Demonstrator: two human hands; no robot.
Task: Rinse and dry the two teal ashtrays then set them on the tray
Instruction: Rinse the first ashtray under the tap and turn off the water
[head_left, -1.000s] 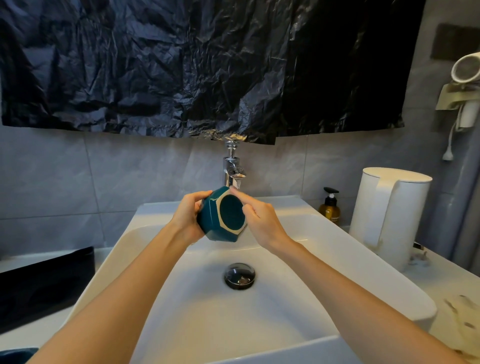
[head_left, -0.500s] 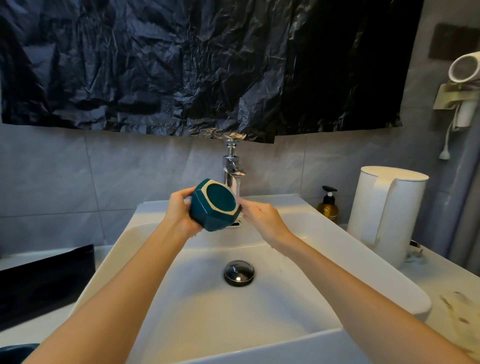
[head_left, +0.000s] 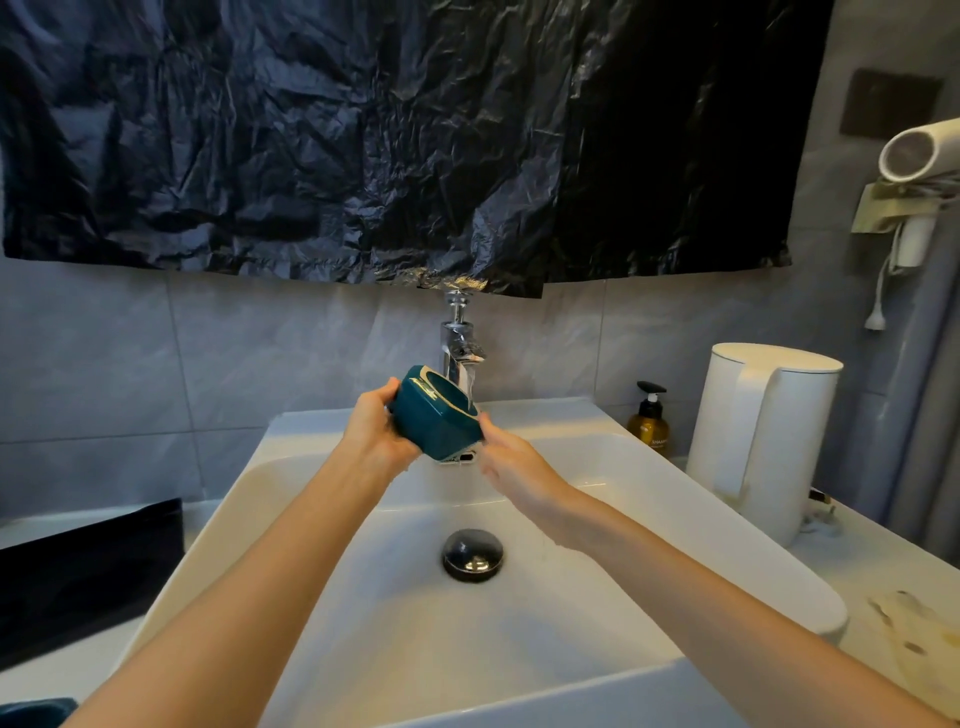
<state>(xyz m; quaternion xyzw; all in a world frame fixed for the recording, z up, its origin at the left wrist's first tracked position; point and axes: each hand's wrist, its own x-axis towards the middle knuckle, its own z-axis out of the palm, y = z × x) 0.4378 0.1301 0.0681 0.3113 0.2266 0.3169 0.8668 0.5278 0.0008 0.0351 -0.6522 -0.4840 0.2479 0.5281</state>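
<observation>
Left hand (head_left: 374, 431) grips one teal hexagonal ceramic ashtray (head_left: 436, 423), right hand (head_left: 514, 467) grip unclear. A second ashtray (head_left: 31, 713) sits cropped at 7 o'clock

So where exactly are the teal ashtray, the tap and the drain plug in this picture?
teal ashtray (head_left: 439, 432), head view, on its outer side wall.
tap (head_left: 457, 335), head view, on the chrome body above the spout.
drain plug (head_left: 472, 555), head view, on the middle of its dark cap.
</observation>
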